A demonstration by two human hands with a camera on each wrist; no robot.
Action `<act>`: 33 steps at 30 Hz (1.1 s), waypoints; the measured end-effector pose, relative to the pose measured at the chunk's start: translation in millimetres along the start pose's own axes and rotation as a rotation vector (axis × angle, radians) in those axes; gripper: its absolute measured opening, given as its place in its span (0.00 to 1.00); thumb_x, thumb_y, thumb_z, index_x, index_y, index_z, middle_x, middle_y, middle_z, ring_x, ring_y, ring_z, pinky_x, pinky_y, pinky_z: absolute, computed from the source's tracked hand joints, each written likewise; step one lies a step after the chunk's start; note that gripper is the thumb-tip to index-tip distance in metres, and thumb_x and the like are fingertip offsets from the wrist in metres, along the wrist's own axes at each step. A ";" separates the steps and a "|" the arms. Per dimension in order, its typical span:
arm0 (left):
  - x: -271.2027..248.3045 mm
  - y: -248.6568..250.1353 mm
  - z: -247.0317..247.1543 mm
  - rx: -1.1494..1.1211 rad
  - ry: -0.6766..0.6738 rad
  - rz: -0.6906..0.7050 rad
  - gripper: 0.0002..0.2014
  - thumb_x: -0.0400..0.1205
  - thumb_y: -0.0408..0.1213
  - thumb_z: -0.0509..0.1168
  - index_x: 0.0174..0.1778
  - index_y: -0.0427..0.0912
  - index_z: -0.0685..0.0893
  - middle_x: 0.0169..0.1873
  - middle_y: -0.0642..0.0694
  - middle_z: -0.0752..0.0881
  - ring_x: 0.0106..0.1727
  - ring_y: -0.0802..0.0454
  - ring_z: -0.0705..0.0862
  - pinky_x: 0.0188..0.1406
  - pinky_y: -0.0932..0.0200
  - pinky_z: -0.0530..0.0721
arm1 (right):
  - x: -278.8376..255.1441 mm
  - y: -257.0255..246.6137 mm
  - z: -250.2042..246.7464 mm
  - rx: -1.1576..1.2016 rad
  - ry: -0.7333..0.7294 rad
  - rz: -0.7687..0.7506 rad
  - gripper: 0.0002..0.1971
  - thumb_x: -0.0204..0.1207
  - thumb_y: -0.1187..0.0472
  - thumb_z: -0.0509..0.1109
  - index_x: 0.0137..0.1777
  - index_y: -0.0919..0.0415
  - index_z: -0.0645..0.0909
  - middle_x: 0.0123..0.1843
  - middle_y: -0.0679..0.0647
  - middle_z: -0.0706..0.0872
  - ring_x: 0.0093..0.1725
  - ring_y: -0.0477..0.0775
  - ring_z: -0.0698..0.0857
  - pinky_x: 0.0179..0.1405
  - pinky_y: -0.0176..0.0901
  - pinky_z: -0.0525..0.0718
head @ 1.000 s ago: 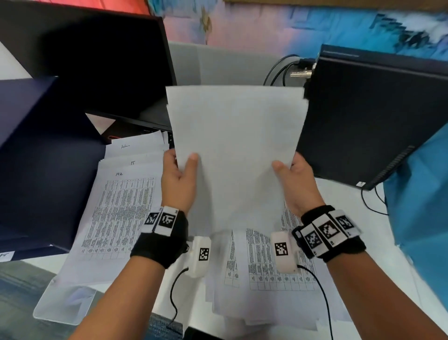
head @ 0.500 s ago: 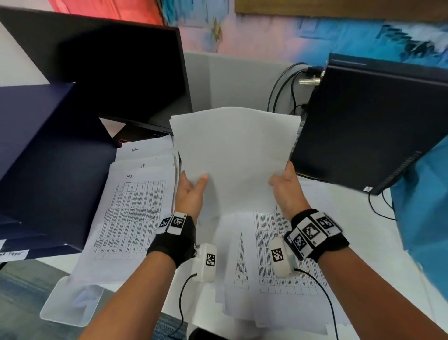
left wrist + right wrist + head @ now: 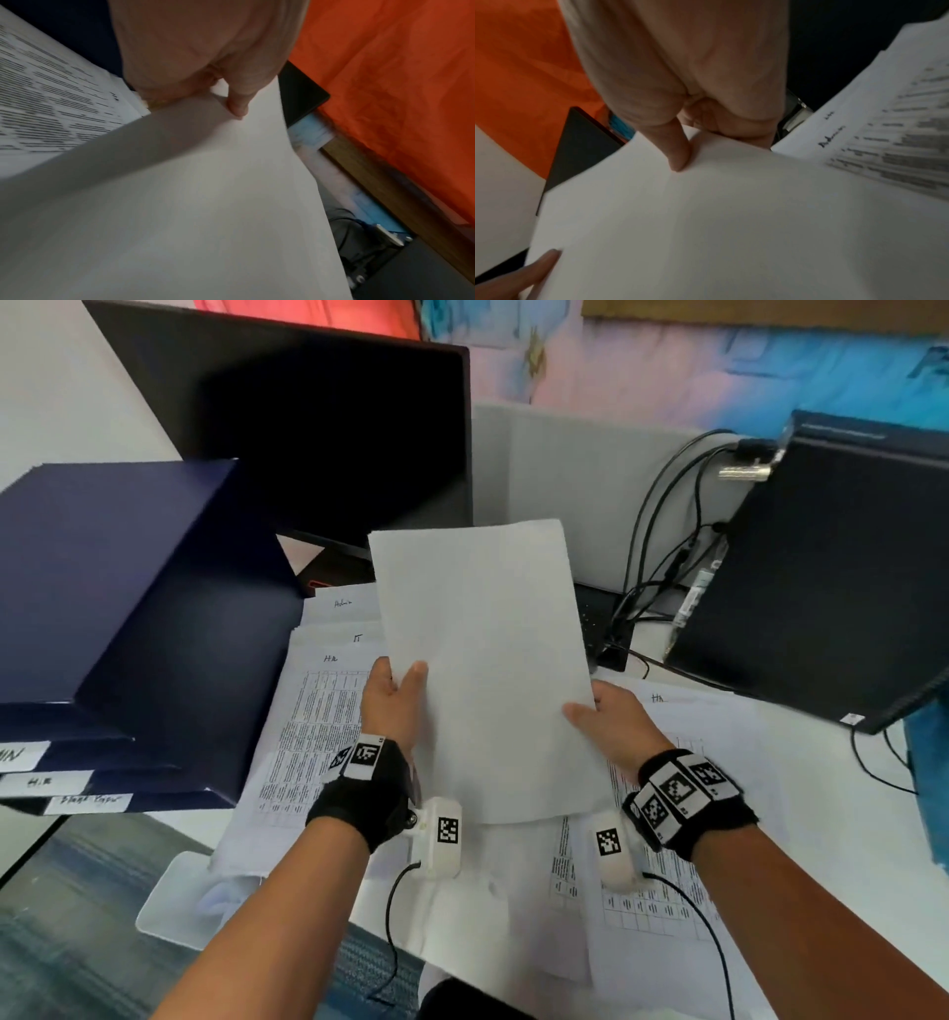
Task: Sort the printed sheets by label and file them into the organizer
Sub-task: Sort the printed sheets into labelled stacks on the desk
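Note:
Both hands hold one white sheet [image 3: 482, 670] upright over the desk, its blank back toward me. My left hand [image 3: 395, 695] pinches the sheet's left edge, thumb on the near face [image 3: 237, 105]. My right hand [image 3: 603, 716] pinches the right edge [image 3: 680, 160]. Sorted piles of printed sheets [image 3: 318, 711] lie to the left, with handwritten labels at their tops. More printed sheets [image 3: 667, 891] lie spread under my hands. The dark blue organizer [image 3: 102, 629] stands at the left, its stacked trays carrying white label strips [image 3: 46, 783].
A black monitor [image 3: 328, 428] stands behind the piles. A black computer case [image 3: 832, 577] with cables [image 3: 652, 588] is at the right. A white desk [image 3: 847, 814] carries everything, and a pale flat stand [image 3: 174, 901] sits at its front left edge.
The held sheet has come down and toward the left, and looks narrower now as it turns. Both hands have kept their grip on its edges.

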State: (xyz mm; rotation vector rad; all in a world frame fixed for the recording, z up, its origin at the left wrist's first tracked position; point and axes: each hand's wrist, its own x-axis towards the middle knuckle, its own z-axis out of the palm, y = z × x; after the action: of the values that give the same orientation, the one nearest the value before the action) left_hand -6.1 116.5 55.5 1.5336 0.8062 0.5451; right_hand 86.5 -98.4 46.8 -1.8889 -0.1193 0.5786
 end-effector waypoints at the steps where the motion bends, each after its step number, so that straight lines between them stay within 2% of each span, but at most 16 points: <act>1: 3.7 -6.4 -4.5 0.074 0.010 -0.031 0.03 0.81 0.38 0.62 0.43 0.44 0.77 0.33 0.47 0.79 0.35 0.49 0.78 0.36 0.56 0.77 | 1.4 5.6 4.6 -0.014 -0.023 0.035 0.07 0.79 0.65 0.66 0.49 0.53 0.84 0.53 0.55 0.89 0.50 0.54 0.88 0.54 0.50 0.87; 4: 12.4 -29.1 -16.7 0.253 -0.082 -0.139 0.06 0.81 0.39 0.62 0.52 0.43 0.75 0.38 0.41 0.83 0.39 0.43 0.82 0.45 0.47 0.82 | 9.5 23.5 14.5 -0.125 0.007 0.126 0.09 0.77 0.65 0.65 0.55 0.60 0.82 0.55 0.56 0.88 0.54 0.58 0.87 0.59 0.54 0.85; 7: 15.3 -48.1 -25.0 0.335 -0.164 -0.200 0.10 0.82 0.35 0.61 0.59 0.42 0.73 0.41 0.42 0.84 0.41 0.42 0.84 0.48 0.45 0.85 | 13.7 38.5 15.9 -0.224 0.094 0.230 0.09 0.78 0.68 0.61 0.56 0.61 0.77 0.56 0.55 0.83 0.54 0.59 0.82 0.58 0.47 0.82; 10: 19.0 -61.5 -32.4 0.680 -0.169 -0.114 0.12 0.81 0.37 0.62 0.59 0.41 0.75 0.48 0.44 0.84 0.47 0.44 0.82 0.47 0.56 0.79 | 18.8 53.8 14.0 -0.340 0.165 0.280 0.17 0.76 0.68 0.59 0.65 0.69 0.75 0.65 0.62 0.81 0.62 0.64 0.80 0.65 0.52 0.79; 13: 22.9 -65.2 -34.3 0.968 -0.188 -0.040 0.11 0.78 0.45 0.65 0.53 0.45 0.78 0.55 0.43 0.81 0.54 0.45 0.78 0.52 0.52 0.80 | 20.3 63.5 13.7 -0.395 0.154 0.334 0.23 0.77 0.66 0.59 0.73 0.68 0.70 0.74 0.64 0.75 0.71 0.65 0.75 0.71 0.53 0.75; 15: 25.4 -67.2 -30.6 1.148 -0.241 -0.052 0.25 0.75 0.56 0.65 0.61 0.43 0.75 0.63 0.41 0.76 0.64 0.42 0.74 0.60 0.45 0.79 | 18.7 63.8 13.9 -0.432 0.118 0.367 0.25 0.80 0.65 0.59 0.77 0.67 0.66 0.78 0.63 0.70 0.74 0.64 0.72 0.72 0.50 0.71; 17: 24.9 -67.6 -25.4 1.243 -0.267 -0.093 0.40 0.72 0.64 0.65 0.72 0.39 0.67 0.70 0.40 0.71 0.71 0.39 0.70 0.64 0.40 0.76 | 20.2 64.6 13.4 -0.432 0.111 0.385 0.25 0.80 0.66 0.58 0.77 0.68 0.65 0.78 0.63 0.70 0.74 0.63 0.72 0.69 0.46 0.72; 19: 25.1 -69.8 -21.7 1.270 -0.255 -0.123 0.43 0.71 0.62 0.67 0.74 0.38 0.63 0.71 0.39 0.68 0.72 0.39 0.68 0.66 0.39 0.75 | 22.9 66.2 11.5 -0.411 0.105 0.407 0.26 0.81 0.65 0.59 0.78 0.68 0.63 0.79 0.62 0.68 0.76 0.63 0.70 0.70 0.46 0.70; 22: 24.8 -70.8 -18.4 1.276 -0.229 -0.141 0.37 0.74 0.52 0.68 0.73 0.36 0.63 0.69 0.38 0.69 0.70 0.40 0.69 0.66 0.43 0.75 | 26.4 68.5 7.0 -0.371 0.096 0.420 0.28 0.82 0.65 0.61 0.81 0.67 0.59 0.81 0.61 0.65 0.79 0.62 0.66 0.77 0.48 0.64; 24: 25.5 -72.0 -17.3 1.223 -0.178 -0.122 0.31 0.76 0.46 0.66 0.70 0.34 0.67 0.66 0.37 0.73 0.67 0.39 0.72 0.63 0.47 0.75 | 29.3 72.1 3.9 -0.337 0.098 0.422 0.26 0.81 0.65 0.61 0.78 0.69 0.63 0.78 0.60 0.69 0.76 0.62 0.70 0.75 0.48 0.67; 27: 29.0 -77.3 -26.2 1.022 -0.121 -0.055 0.16 0.78 0.34 0.61 0.58 0.29 0.74 0.55 0.33 0.80 0.56 0.37 0.79 0.51 0.51 0.77 | 30.9 76.6 2.8 -0.274 0.109 0.410 0.17 0.79 0.67 0.62 0.68 0.67 0.74 0.68 0.60 0.80 0.63 0.62 0.79 0.68 0.52 0.76; 30: 30.5 -78.8 -46.9 0.844 -0.149 -0.026 0.04 0.81 0.30 0.57 0.45 0.32 0.72 0.43 0.36 0.77 0.46 0.38 0.79 0.41 0.52 0.76 | 31.2 77.8 4.9 -0.237 0.106 0.398 0.17 0.79 0.67 0.63 0.67 0.67 0.74 0.63 0.60 0.81 0.63 0.63 0.79 0.67 0.54 0.78; 31: 29.8 -79.2 -53.6 0.802 -0.139 -0.032 0.03 0.81 0.29 0.56 0.43 0.34 0.70 0.40 0.37 0.76 0.42 0.41 0.78 0.37 0.54 0.73 | 30.6 75.6 5.9 -0.225 0.108 0.403 0.17 0.80 0.68 0.63 0.68 0.68 0.73 0.63 0.59 0.80 0.64 0.64 0.79 0.67 0.54 0.78; 33: 25.5 -78.6 -63.8 0.689 -0.100 -0.063 0.02 0.82 0.28 0.55 0.47 0.35 0.68 0.35 0.40 0.76 0.36 0.43 0.76 0.30 0.57 0.70 | 30.8 73.5 8.9 -0.178 0.111 0.405 0.17 0.79 0.68 0.63 0.68 0.66 0.74 0.64 0.60 0.81 0.64 0.64 0.80 0.68 0.57 0.78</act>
State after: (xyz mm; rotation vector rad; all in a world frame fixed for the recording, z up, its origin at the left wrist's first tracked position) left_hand -50.9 177.3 -16.5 2.1317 1.0198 0.1338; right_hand 95.7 -108.8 -32.1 -2.1302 0.3004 0.7526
